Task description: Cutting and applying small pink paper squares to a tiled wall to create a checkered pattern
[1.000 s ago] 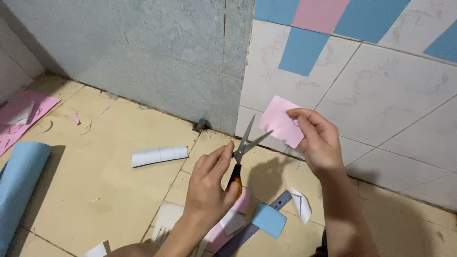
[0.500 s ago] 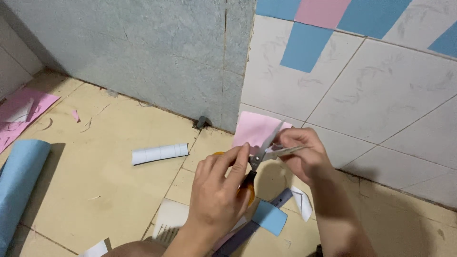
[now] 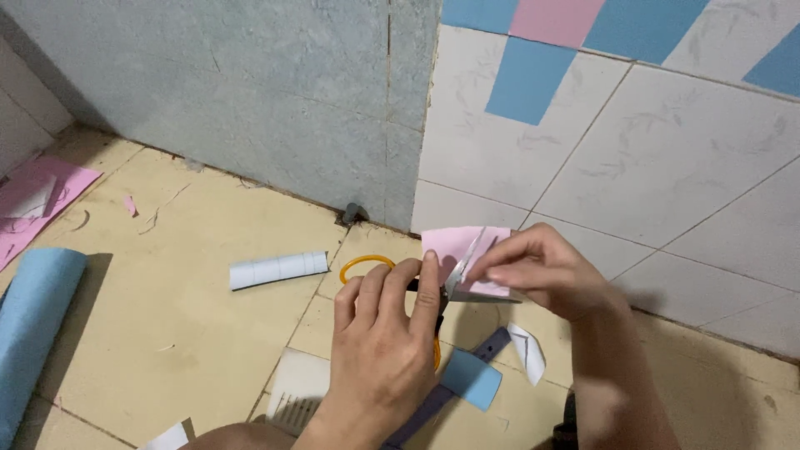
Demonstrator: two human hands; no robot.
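Note:
My left hand [image 3: 385, 342] grips orange-handled scissors [image 3: 454, 279], one orange loop showing past my fingers. The open blades straddle the edge of a small pink paper sheet [image 3: 457, 246]. My right hand [image 3: 546, 271] pinches that pink sheet from the right and holds it above the floor, close to the white tiled wall. Below my hands lie a small blue paper square [image 3: 471, 379], a dark purple ruler [image 3: 483, 348] and a white paper scrap [image 3: 528, 352].
A white rolled strip [image 3: 279, 269] lies on the beige floor tiles to the left. A blue paper roll [image 3: 33, 321] and a pink sheet [image 3: 37, 200] sit at far left. Blue and pink pieces [image 3: 550, 50] are stuck on the wall. A white comb-like piece [image 3: 296, 392] rests near my wrist.
My hands have come together and lower: the scissors turned sideways and now bite into the pink sheet, which was held up alone in my right hand a second ago.

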